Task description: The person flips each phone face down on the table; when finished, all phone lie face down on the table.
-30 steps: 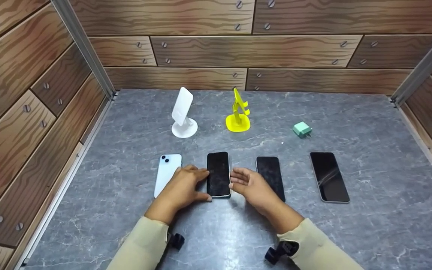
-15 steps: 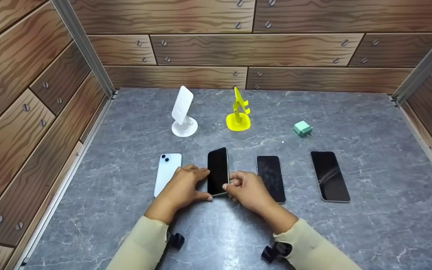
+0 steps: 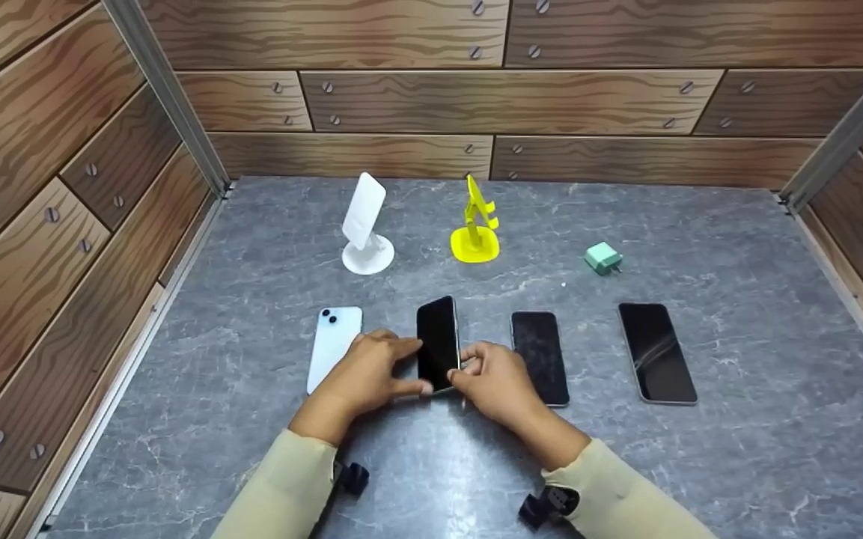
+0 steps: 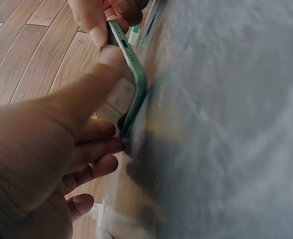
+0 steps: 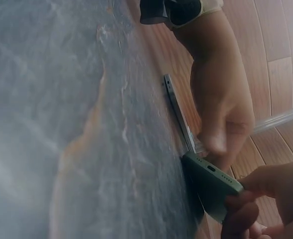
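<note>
A dark-screened smartphone [image 3: 437,340] lies face up in the middle, tilted so its right edge is raised off the table. My right hand [image 3: 502,382] pinches that raised edge near the lower corner, thumb on the screen side and fingers beneath. My left hand [image 3: 371,370] rests its fingertips against the phone's left edge, with the thumb by the lower left corner. The left wrist view shows the phone's green bottom edge [image 4: 139,82] with its charging port. From the right wrist, the green back [image 5: 214,189] shows too. A light blue phone [image 3: 335,340] lies face down, partly behind my left hand.
Two more dark-screened phones, one [image 3: 540,355] beside my right hand and another [image 3: 658,352] farther right, lie on the grey marbled table [image 3: 760,449]. Behind stand a white phone stand [image 3: 365,224], a yellow phone stand [image 3: 474,239] and a mint charger plug [image 3: 603,258]. Wood-patterned walls enclose the table.
My right hand has moved in from beside the phone and taken hold of its right edge. That edge has risen, and the phone has shifted slightly right. The left hand has barely moved.
</note>
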A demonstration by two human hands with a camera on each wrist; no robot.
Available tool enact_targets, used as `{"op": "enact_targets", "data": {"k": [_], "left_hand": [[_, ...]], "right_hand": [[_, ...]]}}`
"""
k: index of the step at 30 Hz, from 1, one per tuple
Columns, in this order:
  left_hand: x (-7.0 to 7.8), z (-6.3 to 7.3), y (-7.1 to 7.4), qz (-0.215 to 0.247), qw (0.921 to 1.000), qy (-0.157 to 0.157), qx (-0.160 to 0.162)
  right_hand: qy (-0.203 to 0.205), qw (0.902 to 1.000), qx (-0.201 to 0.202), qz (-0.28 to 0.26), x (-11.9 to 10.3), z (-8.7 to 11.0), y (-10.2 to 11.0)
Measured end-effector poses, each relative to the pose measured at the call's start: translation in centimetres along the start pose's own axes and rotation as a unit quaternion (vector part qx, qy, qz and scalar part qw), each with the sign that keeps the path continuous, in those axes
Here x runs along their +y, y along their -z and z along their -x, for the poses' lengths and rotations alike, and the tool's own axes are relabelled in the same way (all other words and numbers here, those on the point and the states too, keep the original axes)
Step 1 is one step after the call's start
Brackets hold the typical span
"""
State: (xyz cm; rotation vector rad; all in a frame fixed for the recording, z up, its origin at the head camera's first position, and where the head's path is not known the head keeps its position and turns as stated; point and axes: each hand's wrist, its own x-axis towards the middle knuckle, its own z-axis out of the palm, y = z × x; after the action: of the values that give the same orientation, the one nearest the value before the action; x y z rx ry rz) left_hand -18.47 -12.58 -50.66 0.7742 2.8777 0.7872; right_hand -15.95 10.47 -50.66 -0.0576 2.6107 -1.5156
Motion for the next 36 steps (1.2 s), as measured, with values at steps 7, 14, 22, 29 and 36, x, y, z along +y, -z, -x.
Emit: {"op": "enact_targets", "data": {"k": [7, 14, 22, 29, 36], "left_hand": [[1.4, -1.2, 0.2, -0.017, 0.9945, 0.027, 0.099], [3.0, -2.5, 0.9, 0.009, 0.981, 0.068, 0.181], [4.1, -3.3, 1.5, -0.039, 0.9744, 0.064, 0.212], [4.5, -3.6, 2.0, -0.071, 0.9722, 0.061, 0.215], [4.8, -4.3, 2.7, -0.08, 0.9688, 0.046, 0.23]], "right_hand": [[0.033, 0.9988, 0.03, 0.018, -0.5, 0.7, 0.0], [0.093, 0.991, 0.059, 0.076, -0.9, 1.6, -0.4], [0.169, 0.9684, 0.1, 0.154, -1.2, 2.3, -1.1], [0.204, 0.9534, 0.117, 0.189, -1.2, 2.7, -1.4], [0.232, 0.9462, 0.116, 0.193, -1.2, 3.0, -1.6]]}}
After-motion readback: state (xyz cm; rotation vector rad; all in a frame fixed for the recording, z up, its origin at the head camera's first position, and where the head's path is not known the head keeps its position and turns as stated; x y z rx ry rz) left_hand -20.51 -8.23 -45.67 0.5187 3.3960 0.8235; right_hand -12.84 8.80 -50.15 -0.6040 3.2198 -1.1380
